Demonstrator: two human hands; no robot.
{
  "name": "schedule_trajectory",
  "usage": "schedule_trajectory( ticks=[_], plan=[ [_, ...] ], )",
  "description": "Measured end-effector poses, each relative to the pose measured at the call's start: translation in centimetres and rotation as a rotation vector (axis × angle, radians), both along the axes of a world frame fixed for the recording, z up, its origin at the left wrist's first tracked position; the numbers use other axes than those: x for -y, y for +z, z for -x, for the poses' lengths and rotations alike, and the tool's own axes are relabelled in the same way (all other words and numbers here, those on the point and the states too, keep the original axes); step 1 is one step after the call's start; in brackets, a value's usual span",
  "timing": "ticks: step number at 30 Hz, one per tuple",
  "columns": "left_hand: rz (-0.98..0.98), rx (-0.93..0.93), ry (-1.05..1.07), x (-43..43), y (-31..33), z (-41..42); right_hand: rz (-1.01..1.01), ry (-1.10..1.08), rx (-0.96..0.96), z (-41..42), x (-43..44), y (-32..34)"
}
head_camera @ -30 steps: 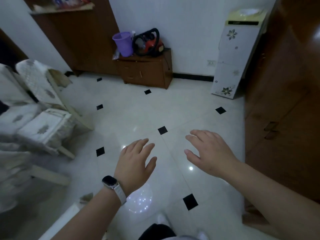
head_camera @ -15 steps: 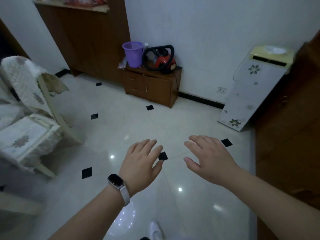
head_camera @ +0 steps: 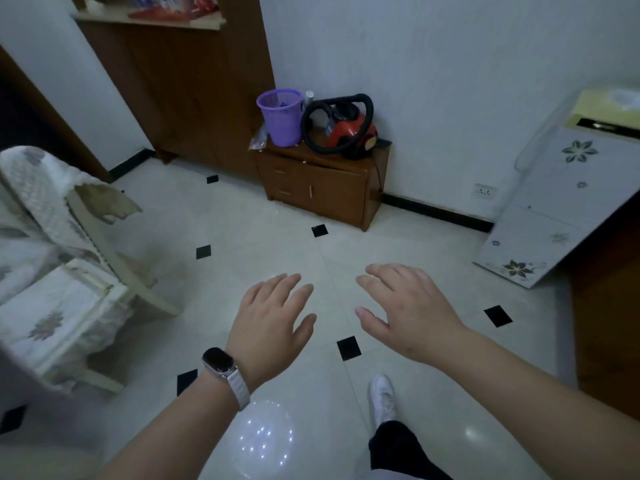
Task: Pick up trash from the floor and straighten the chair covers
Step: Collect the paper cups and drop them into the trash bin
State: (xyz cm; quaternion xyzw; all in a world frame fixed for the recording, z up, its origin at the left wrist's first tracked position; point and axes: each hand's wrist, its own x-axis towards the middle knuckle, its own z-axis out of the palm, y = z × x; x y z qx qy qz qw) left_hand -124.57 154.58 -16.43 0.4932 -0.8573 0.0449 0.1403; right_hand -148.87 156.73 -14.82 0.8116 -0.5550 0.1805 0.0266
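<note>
Bare left hand (head_camera: 268, 327), right hand (head_camera: 408, 313), spread, empty

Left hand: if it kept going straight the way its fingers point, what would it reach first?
Probably only bare floor: the left hand points up the image toward the wooden cabinet, apparently the first object, though depth is unclear.

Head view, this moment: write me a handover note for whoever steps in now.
Left hand: open, empty, held out over the floor, watch on its wrist.
Right hand: open, empty, held out beside it.
Chairs with covers stand at the left; the cover on the near seat looks rumpled, and something tan hangs off the far chair back.
A purple basket sits on the small cabinet ahead.
Done: nothing that shows.
Left: no trash shows on the visible floor; look elsewhere, then straighten the covers.
</note>
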Motion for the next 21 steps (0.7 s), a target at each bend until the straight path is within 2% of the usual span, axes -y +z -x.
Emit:
schedule_trajectory(
  ticks=[4, 9, 13, 21],
  plan=[
    [-0.023, 0.056, 0.053, 7.4, 0.1, 1.9, 0.016, 0.089, 0.046, 1.7, 8.5, -1.3],
    [-0.017, 0.094, 0.146, 15.2, 1.6, 4.9, -0.067, 0.161, 0.044, 4.7, 19.0, -1.3],
    [0.025, 0.116, 0.238, 21.5, 3.0, 6.8, -0.083, 0.242, -0.016, 6.7, 27.2, -0.5],
    [0.001, 0.113, 0.332, 29.3, 3.1, 6.7, -0.067, 0.296, 0.025, 6.5, 37.4, -1.0]
  ],
)
